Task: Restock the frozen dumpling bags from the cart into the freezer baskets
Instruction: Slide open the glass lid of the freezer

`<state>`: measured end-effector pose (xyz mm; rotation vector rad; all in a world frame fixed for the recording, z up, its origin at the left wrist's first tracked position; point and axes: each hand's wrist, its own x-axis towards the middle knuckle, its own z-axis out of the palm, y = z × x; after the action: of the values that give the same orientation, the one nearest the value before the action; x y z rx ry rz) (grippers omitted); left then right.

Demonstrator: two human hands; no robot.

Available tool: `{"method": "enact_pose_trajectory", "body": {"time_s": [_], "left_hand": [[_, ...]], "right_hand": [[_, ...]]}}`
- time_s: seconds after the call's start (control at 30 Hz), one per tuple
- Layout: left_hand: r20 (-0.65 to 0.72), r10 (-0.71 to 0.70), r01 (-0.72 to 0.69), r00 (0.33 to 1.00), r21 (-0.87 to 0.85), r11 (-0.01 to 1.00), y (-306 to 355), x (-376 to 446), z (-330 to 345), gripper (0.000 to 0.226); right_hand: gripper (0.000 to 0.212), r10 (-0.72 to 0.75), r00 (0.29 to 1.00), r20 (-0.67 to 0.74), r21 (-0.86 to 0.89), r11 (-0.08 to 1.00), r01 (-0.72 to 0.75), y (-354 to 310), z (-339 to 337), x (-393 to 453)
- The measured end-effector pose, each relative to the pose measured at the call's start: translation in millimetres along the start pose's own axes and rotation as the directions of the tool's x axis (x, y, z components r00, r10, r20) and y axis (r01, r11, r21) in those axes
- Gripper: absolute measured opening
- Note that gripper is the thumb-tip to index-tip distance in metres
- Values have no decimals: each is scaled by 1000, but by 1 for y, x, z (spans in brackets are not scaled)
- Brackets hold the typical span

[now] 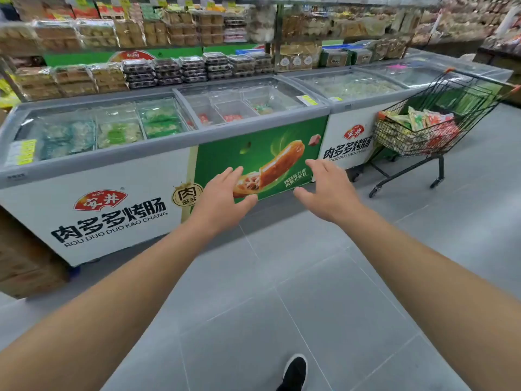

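Observation:
A black wire cart (439,108) stands at the right against the freezers, heaped with frozen dumpling bags (417,122) in green, yellow and red. A long chest freezer (118,179) with sliding glass lids runs across the view. Its left baskets (118,131) hold green bags; the middle baskets (234,105) hold only a few packs. My left hand (222,196) and my right hand (327,187) are stretched out in front of the freezer's green panel, fingers spread and holding nothing.
Shelves of boxed and wrapped foods (169,69) rise behind the freezers. A second freezer (352,88) continues to the right behind the cart. A cardboard box (25,263) sits on the grey tiled floor at the left. My black shoe (294,372) shows at the bottom.

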<state>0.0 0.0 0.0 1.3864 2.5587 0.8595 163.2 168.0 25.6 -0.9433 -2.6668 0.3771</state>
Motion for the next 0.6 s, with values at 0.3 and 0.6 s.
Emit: {"method": "enact_pose_trajectory", "body": {"time_s": [0.3,0.6], "left_hand": [[52,-80,78,995,31,996,-21,139,70,74],[103,-123,122,987,17,992,-21,284,128,74]], "right_hand": [[71,-12,994,108,-29,999,15,69,61,131],[70,-25,976,217,-39,999,34,138,93,274]]}}
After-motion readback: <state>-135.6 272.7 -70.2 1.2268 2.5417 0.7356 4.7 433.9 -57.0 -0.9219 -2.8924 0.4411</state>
